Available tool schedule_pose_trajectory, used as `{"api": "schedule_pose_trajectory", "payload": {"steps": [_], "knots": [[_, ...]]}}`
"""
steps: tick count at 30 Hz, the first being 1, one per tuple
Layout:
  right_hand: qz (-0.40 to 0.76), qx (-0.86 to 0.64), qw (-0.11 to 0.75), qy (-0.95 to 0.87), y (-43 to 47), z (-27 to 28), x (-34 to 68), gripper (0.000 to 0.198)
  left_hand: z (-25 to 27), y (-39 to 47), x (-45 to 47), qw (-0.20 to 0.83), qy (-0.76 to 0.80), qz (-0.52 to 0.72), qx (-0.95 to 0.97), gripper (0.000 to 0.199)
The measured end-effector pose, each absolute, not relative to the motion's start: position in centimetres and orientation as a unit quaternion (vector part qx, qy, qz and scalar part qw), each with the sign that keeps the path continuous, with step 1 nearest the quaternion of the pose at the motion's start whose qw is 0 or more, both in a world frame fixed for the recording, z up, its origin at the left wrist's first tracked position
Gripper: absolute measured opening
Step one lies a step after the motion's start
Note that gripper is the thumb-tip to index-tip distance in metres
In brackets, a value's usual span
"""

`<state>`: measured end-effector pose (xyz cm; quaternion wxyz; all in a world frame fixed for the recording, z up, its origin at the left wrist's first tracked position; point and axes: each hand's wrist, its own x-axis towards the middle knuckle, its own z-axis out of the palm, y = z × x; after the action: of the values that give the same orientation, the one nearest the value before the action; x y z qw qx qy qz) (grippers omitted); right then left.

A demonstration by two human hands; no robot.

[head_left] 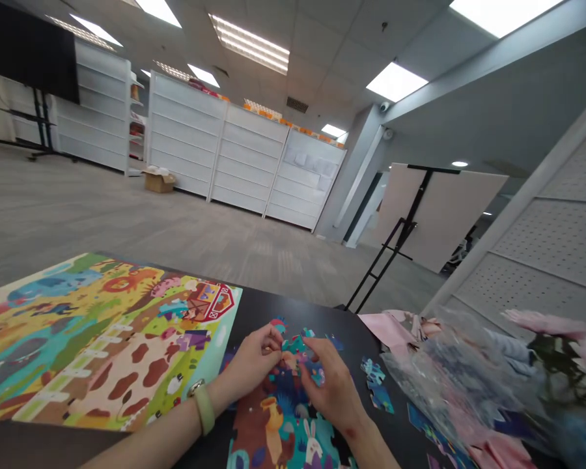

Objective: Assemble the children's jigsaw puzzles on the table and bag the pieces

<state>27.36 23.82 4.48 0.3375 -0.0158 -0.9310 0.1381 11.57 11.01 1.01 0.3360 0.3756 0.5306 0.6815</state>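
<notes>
A partly joined jigsaw puzzle (274,433) with a rabbit and other cartoon animals lies on the black table in front of me. My left hand (258,357), wearing a watch and a pale green bangle, pinches at a puzzle piece (289,360) near the puzzle's far end; the fingers partly hide it. Across from it, my right hand (333,384) curves over the pieces with thumb and fingers apart, resting on or just above them. Beyond the fingertips are several loose pieces. More joined pieces (378,384) lie to the right of my right hand.
A finished-looking farm-animal puzzle (141,365) covers the table's left side. At right are crumpled clear plastic bags (449,365), pink cloth (393,329), pink flowers (547,322) and dark blue puzzle pieces (434,433). Beyond the table stands an easel with a board (439,212).
</notes>
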Motion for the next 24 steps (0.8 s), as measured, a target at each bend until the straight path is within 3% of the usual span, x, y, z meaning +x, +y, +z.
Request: {"api": "schedule_pose_trajectory", "payload": {"steps": [8,13,18,24], "knots": [[0.208,-0.052,0.264,-0.94,23.7,4.4,27.7,0.038,1.2,10.8,11.3,0.269,0.545,0.684,0.404,0.019],[0.266,-0.093,0.209,-0.936,23.1,4.3,27.4,0.02,1.6,10.6,11.4,0.236,0.548,0.684,0.419,0.019],[0.315,-0.085,0.213,-0.921,23.4,4.4,27.5,0.015,1.8,10.5,11.2,0.218,0.548,0.696,0.411,0.021],[0.457,-0.115,0.241,-0.849,23.3,4.0,26.6,0.029,2.2,10.3,11.3,0.214,0.552,0.678,0.435,0.019]]}}
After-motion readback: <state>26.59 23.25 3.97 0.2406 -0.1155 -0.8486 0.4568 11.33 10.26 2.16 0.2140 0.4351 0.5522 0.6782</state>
